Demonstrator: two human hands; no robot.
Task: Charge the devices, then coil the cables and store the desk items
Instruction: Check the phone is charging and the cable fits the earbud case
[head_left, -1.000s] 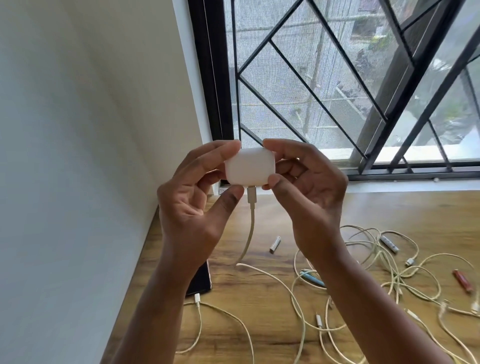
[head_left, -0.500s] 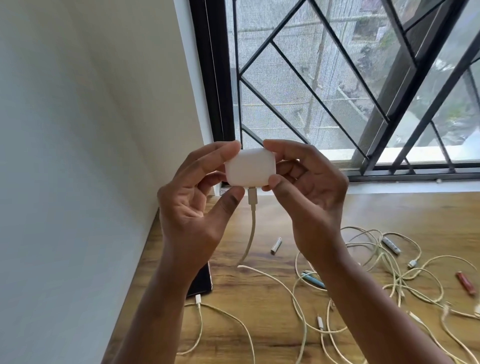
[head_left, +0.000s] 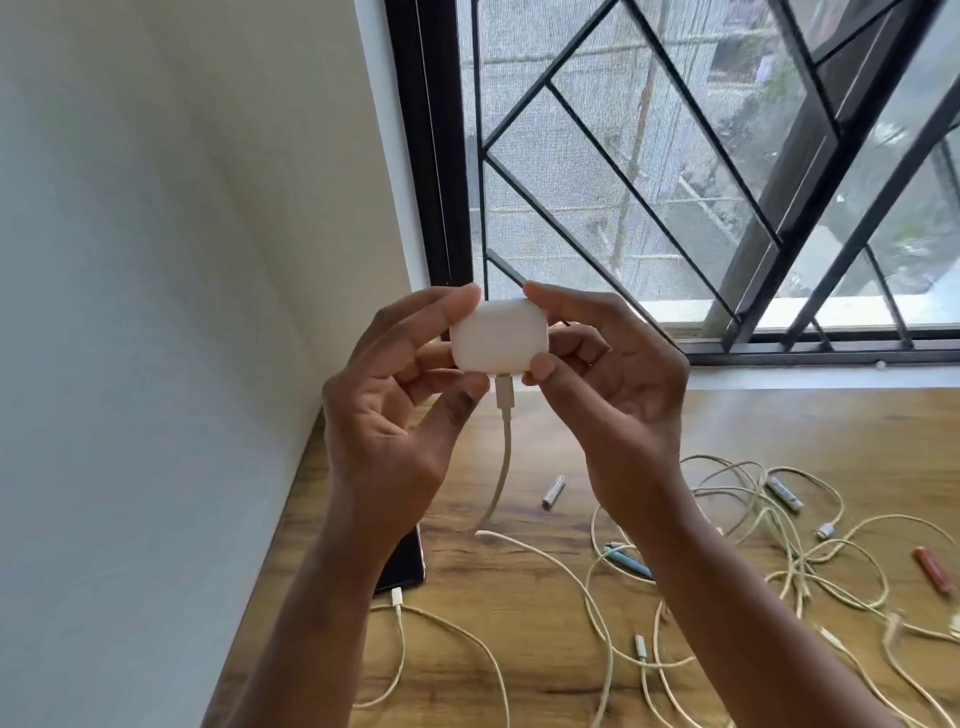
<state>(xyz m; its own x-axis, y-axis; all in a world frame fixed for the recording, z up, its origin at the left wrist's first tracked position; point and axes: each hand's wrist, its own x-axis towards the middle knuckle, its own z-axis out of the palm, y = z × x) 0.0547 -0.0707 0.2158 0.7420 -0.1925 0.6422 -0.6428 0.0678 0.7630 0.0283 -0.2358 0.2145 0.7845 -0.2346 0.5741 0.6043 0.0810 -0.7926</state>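
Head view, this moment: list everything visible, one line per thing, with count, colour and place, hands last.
earbud case: 1, white, held up in front of the window, between both hands
charging cable: 1, cream, plugged into the case's underside, hanging to the desk
phone: 1, dark, on the desk by the wall, partly hidden behind the left forearm, cable plug at its near end
loose cables: count unclear, cream, tangled on the desk's right half
batteries: 2 silver, 1 red at the right edge
pen: 1, blue, under the cables
desk: 1, wood grain
window grille: 1, black, behind the desk
left hand: pinches the case
right hand: pinches the case
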